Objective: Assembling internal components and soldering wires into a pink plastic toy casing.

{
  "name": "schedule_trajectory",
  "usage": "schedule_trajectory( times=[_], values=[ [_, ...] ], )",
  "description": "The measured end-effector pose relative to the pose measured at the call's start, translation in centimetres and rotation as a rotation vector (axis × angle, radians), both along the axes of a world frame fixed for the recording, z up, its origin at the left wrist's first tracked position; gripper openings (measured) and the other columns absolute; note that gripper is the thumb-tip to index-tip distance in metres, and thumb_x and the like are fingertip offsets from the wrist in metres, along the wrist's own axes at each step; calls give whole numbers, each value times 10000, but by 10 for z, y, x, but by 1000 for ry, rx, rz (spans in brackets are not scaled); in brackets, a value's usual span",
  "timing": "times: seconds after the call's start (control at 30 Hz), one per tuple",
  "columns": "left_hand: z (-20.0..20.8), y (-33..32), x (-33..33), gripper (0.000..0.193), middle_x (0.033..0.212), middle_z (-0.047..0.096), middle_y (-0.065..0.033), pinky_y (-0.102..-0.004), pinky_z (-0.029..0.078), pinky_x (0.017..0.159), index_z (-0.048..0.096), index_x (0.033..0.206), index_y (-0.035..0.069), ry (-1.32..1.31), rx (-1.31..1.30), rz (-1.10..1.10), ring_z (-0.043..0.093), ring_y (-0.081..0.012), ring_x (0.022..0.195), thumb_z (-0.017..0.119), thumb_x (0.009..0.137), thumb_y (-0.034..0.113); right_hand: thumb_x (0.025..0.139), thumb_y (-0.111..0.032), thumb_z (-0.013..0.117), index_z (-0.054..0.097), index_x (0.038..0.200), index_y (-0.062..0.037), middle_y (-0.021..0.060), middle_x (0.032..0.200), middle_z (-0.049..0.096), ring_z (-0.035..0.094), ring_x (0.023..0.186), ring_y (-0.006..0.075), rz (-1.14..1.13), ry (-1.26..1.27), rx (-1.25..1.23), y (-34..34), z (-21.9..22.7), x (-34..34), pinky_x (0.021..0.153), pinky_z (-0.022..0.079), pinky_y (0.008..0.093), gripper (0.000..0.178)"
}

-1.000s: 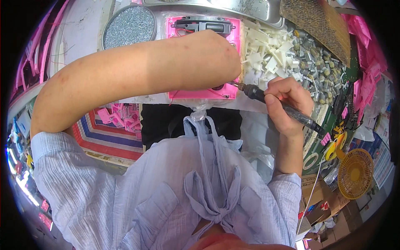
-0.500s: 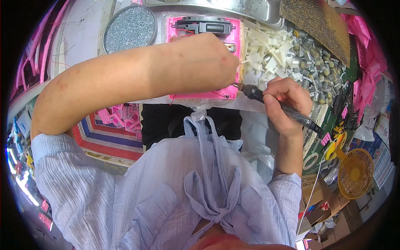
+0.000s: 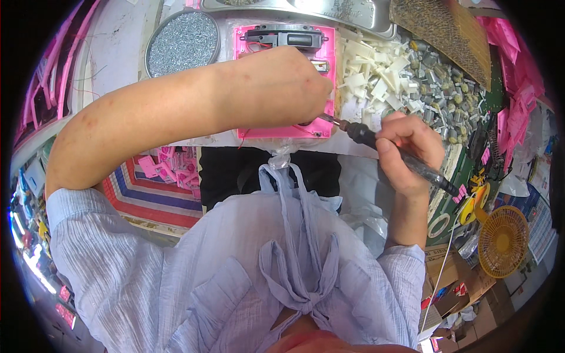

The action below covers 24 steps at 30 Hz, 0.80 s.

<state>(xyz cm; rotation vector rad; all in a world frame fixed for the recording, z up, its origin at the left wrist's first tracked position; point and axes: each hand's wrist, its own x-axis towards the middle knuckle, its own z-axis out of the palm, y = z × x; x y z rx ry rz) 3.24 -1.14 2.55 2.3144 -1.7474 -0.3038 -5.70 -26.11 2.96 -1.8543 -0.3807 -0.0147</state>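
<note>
A pink plastic housing (image 3: 287, 133) lies on the worktable, with a black plastic unit (image 3: 301, 39) fitted along its far side and thin red wires showing. My left hand (image 3: 291, 85) rests across the housing, back upward and curled, so its fingers are hidden. In my right hand (image 3: 412, 150) is a soldering iron (image 3: 366, 136), gripped like a pen by its black handle. Its metal tip points left and reaches in by the lower right of the housing, close under my left hand. What the tip touches is hidden.
A round metal tray (image 3: 183, 44) of small screws stands at left. White plastic pieces (image 3: 376, 70) and small metal motors (image 3: 450, 100) are heaped at right. Behind are a steel tray (image 3: 359, 17) and a brown board (image 3: 447, 38) with small parts. A yellow basket (image 3: 503, 241) sits lower right.
The soldering iron's tip has moved slightly left and farther in over the housing. My left hand has shifted a little to the left.
</note>
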Motion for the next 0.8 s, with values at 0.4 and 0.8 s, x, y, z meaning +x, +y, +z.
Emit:
schedule_trajectory(
  times=[0.4, 0.8],
  values=[
    [-3, -1, 6, 119, 798, 658, -111, -425, 542, 591, 702, 717, 59, -8, 150, -64, 694, -302, 726, 669, 774, 159, 903, -185, 601, 539, 888, -48, -30, 620, 396, 340, 489, 70, -827, -173, 383, -146, 27, -126, 660, 487, 337, 151],
    [0, 0, 4, 147, 833, 567, -119, -422, 522, 653, 584, 790, 15, -70, 124, -87, 627, -304, 747, 677, 706, 92, 905, -69, 653, 624, 885, -54, 7, 730, 584, 505, 556, 67, -1486, -395, 181, -237, 71, -187, 497, 373, 191, 38]
  ],
)
